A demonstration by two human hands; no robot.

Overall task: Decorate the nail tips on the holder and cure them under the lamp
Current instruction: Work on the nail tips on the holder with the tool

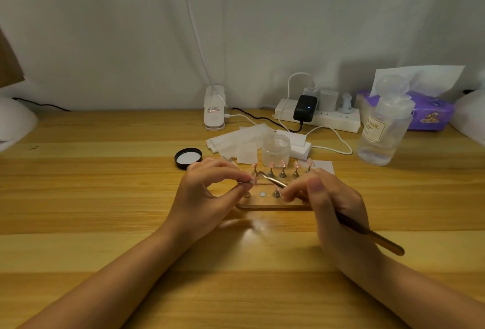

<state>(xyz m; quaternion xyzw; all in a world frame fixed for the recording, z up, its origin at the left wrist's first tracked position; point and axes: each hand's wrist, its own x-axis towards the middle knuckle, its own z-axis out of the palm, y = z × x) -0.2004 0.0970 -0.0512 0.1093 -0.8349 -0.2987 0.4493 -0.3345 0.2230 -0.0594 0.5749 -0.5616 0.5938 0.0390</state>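
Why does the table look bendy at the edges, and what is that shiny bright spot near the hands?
In the head view the wide lens curves the table's back edge; the bright patch before the holder looks like lamp light reflecting off the wood; the right hand is a little blurry up close.

"nail" on clear bottle (pixel 381 129) label

Pink nail tips (pixel 283 163) are seen; desk (pixel 105 197) striped yellow-brown woodgrain, tissue pack (pixel 433 113) purple, lid (pixel 188 157) black, adapter (pixel 305 108) black.
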